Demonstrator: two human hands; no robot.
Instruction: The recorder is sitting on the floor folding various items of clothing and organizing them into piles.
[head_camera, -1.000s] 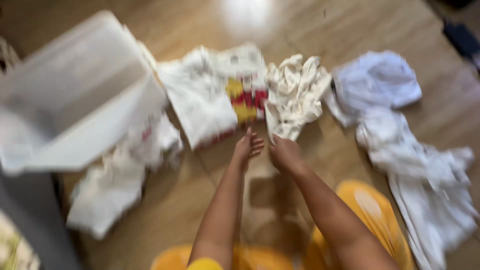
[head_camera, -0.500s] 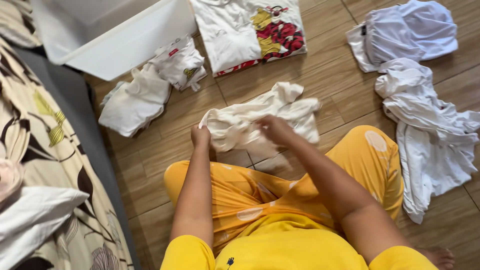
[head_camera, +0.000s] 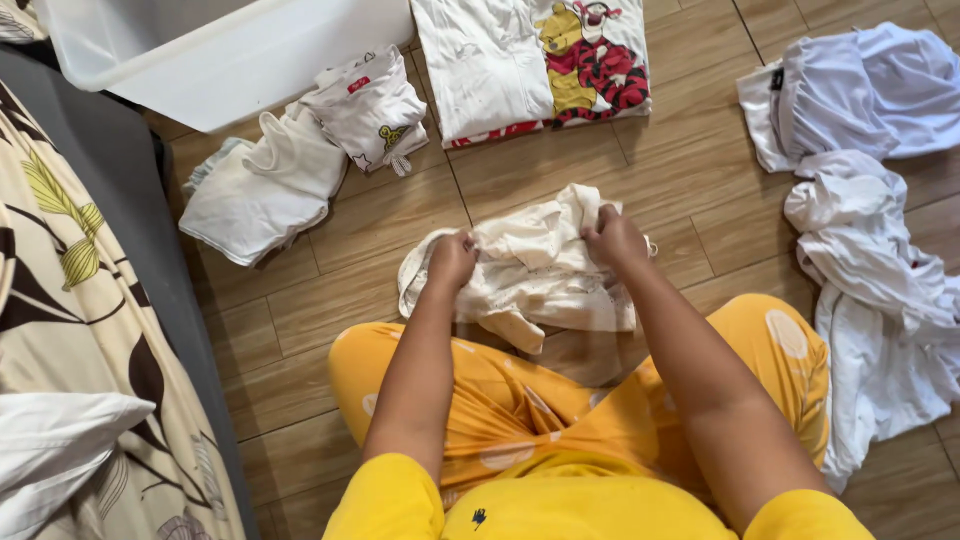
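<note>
I sit on a wooden floor (head_camera: 560, 170) in yellow-orange trousers. A crumpled cream garment (head_camera: 535, 275) lies just past my knees. My left hand (head_camera: 452, 258) is closed on its left edge. My right hand (head_camera: 615, 237) grips its upper right part. Beyond the garment lies a folded white shirt with a red and yellow cartoon print (head_camera: 535, 60).
A white plastic tub (head_camera: 250, 70) stands at the top left, with a heap of white clothes (head_camera: 300, 150) below it. More white garments (head_camera: 870, 200) are strewn along the right. A bed with a leaf-patterned sheet (head_camera: 70, 300) and a dark edge borders the left.
The view has swung down toward my lap. Both hands went from reaching over the floor to gripping the cream garment, which now lies bunched closer to my knees.
</note>
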